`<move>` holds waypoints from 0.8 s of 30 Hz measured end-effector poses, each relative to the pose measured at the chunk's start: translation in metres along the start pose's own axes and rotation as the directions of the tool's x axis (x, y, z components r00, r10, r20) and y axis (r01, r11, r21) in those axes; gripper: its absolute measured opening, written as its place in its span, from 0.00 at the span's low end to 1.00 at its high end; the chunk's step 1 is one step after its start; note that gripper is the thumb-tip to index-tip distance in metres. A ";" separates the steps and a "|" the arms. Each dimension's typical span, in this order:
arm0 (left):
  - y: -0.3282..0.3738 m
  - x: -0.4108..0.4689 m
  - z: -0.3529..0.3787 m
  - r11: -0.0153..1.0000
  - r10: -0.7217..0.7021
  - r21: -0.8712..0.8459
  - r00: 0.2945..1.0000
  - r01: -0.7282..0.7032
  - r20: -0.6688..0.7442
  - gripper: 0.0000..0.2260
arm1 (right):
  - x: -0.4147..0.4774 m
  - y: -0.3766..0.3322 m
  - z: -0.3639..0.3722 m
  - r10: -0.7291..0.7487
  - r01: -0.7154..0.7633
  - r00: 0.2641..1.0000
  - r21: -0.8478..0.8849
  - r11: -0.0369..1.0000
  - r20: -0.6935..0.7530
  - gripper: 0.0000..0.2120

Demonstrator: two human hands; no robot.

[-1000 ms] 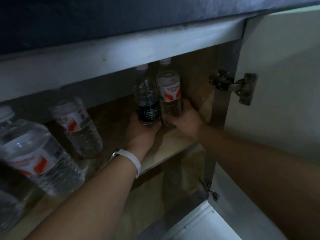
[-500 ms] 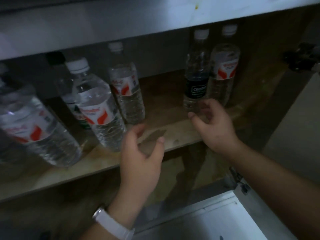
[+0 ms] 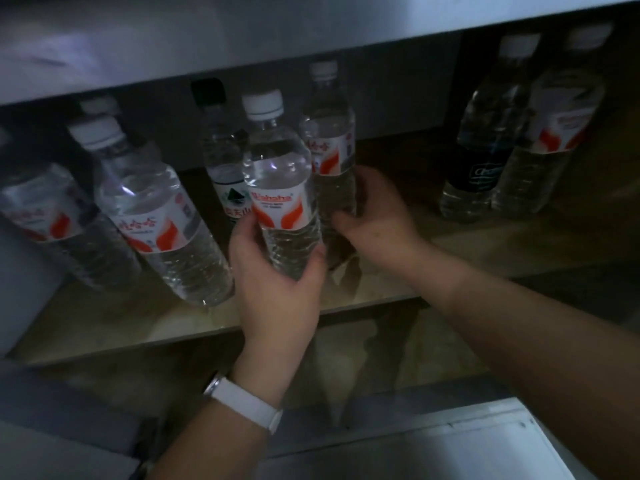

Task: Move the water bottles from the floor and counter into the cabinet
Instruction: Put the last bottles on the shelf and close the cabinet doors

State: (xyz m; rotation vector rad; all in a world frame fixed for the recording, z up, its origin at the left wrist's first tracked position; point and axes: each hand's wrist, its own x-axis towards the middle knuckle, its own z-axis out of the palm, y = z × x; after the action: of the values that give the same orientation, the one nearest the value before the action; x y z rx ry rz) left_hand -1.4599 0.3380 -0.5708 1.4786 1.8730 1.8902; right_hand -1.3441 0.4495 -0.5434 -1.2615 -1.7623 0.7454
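In the head view, my left hand (image 3: 277, 282) curls round the lower body of a Wahaha water bottle (image 3: 280, 199). My thumb is at the label's left edge and my fingers wrap the right side. The bottle's long axis is upright, white cap on top, over the cabinet's wooden shelf (image 3: 450, 258). My hand hides its base, so I cannot tell whether it rests there.

Just behind and right of the Wahaha water bottle, my right hand (image 3: 377, 216) curls its fingers round the lower part of a second red-label bottle (image 3: 332, 150), also cap up.

Touching the Wahaha water bottle's left is a green-label bottle (image 3: 228, 178) with a dark cap. Further left stand a big red-label bottle (image 3: 159, 216) and a far-left bottle (image 3: 45, 209), both leaning left. Well to its right a dark-label bottle (image 3: 485, 157) and a right-end red-label bottle (image 3: 550, 143) stand side by side.

I count seven bottles: five red-labelled, one green, one dark. A white watch strap (image 3: 249, 407) circles my left wrist.
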 end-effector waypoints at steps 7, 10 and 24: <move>-0.009 0.010 0.003 0.999 -0.019 -0.034 0.998 0.021 0.065 0.33 | 0.020 -0.002 0.025 0.059 -0.055 0.994 0.047 0.997 -0.087 0.40; -0.011 0.011 0.001 0.999 -0.029 -0.035 0.996 0.032 0.088 0.34 | 0.029 -0.005 0.028 0.117 -0.112 0.989 0.062 0.992 -0.091 0.41; 0.000 0.030 0.028 0.980 -0.186 -0.056 0.978 0.192 0.098 0.27 | 0.025 0.009 0.001 0.169 -0.174 0.971 -0.015 0.985 -0.167 0.30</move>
State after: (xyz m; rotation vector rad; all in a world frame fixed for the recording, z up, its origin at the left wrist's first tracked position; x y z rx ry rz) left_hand -1.4572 0.3772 -0.5607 1.2946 1.8212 1.7491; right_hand -1.3445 0.4757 -0.5444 -1.4666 -1.5500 0.6921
